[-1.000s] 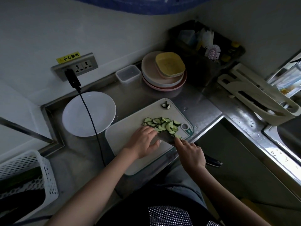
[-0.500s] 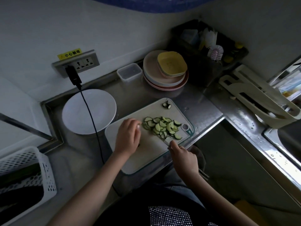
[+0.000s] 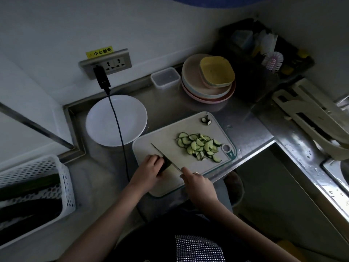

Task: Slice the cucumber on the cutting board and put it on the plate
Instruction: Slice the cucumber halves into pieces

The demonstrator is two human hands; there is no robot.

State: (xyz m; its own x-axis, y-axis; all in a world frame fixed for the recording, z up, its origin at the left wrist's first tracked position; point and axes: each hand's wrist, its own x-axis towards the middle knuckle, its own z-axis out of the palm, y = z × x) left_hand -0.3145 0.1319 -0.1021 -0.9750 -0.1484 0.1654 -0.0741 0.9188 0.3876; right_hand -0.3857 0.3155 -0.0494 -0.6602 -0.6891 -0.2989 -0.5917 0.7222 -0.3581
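Observation:
A pale cutting board (image 3: pixel 151 148) lies on the steel counter. On its right part sits a pile of green half-moon cucumber slices (image 3: pixel 200 146), and a cut end piece (image 3: pixel 206 120) lies at the board's far corner. My left hand (image 3: pixel 148 170) grips a dark unsliced cucumber piece (image 3: pixel 166 165) on the board's near left part. My right hand (image 3: pixel 198 184) holds a knife (image 3: pixel 163 155) whose blade rests right beside that piece. The white plate (image 3: pixel 105 121) stands left of the board and holds nothing.
A black cable (image 3: pixel 118 125) runs from the wall socket across the plate's right side. A stack of plates with a yellow dish (image 3: pixel 207 80) and a clear box (image 3: pixel 165 77) stand behind the board. A white basket (image 3: pixel 32 193) with dark vegetables sits at left. The sink area lies at right.
My left hand left the slice pile, moved to the board's near left and took hold of an unsliced cucumber piece. My right hand brought the knife over beside it.

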